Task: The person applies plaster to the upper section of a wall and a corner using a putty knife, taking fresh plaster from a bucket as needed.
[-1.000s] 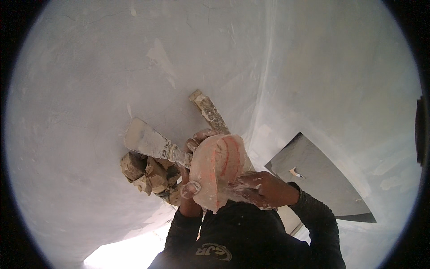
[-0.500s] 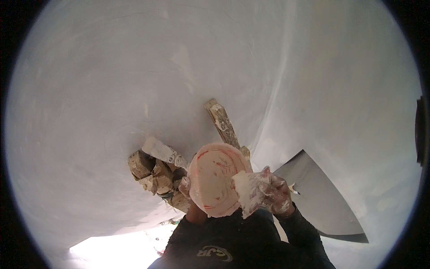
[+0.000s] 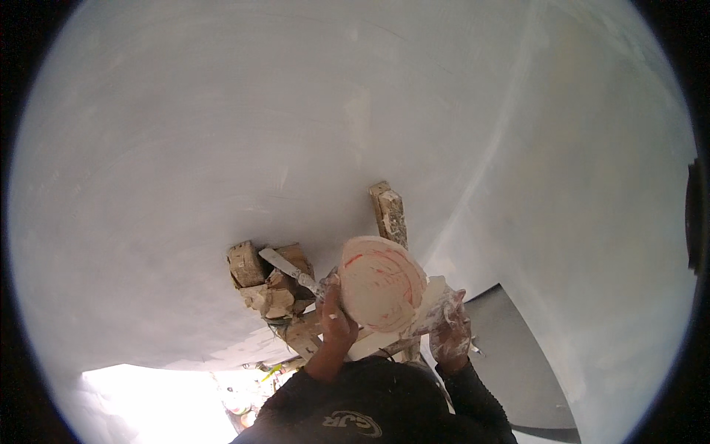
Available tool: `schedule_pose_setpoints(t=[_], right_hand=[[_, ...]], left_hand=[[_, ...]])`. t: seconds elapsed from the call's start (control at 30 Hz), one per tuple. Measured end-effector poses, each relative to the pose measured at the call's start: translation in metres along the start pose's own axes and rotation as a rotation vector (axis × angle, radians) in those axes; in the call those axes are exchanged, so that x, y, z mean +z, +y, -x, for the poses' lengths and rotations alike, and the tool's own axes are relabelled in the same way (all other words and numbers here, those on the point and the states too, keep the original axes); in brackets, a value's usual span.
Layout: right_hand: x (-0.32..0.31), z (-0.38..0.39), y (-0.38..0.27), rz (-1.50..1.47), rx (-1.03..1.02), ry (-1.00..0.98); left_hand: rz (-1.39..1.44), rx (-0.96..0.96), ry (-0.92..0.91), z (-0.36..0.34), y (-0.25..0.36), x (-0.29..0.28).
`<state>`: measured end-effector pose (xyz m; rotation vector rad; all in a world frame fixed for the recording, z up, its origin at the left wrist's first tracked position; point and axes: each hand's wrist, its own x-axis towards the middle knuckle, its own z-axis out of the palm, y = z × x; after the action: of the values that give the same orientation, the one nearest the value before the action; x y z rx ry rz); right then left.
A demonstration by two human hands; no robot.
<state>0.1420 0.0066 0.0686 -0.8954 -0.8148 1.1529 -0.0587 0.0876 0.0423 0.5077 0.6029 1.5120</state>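
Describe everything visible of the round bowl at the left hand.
The bowl is roundish and pale pinkish-beige, with red streaks on the broad face turned toward the camera. That face looks smeared with pale paste; the material may be plastic, but that's uncertain. The left grip holds it at its left side; in the picture it sits just above the dark-clothed torso. A pale flat piece in the right grip meets its right edge in view; contact can't be confirmed.

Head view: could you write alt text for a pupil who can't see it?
The left hand holds a round, red-streaked bowl and a putty knife; the smeared right hand holds a pale flat piece beside the bowl. Rough timbers show beyond.
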Motion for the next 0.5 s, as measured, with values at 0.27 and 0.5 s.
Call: schedule_pose_setpoints(t=[0.27, 0.5], right_hand=[[-0.014, 0.005, 0.048, 0.191, -0.136, -0.019], [0.002, -0.022, 0.061, 0.214, -0.311, -0.082]], left_hand=[[-0.651, 0.224, 0.170, 0.025, 0.024, -0.008], [-1.053, 0.191, 0.088, 0.017, 0.043, -0.008]])
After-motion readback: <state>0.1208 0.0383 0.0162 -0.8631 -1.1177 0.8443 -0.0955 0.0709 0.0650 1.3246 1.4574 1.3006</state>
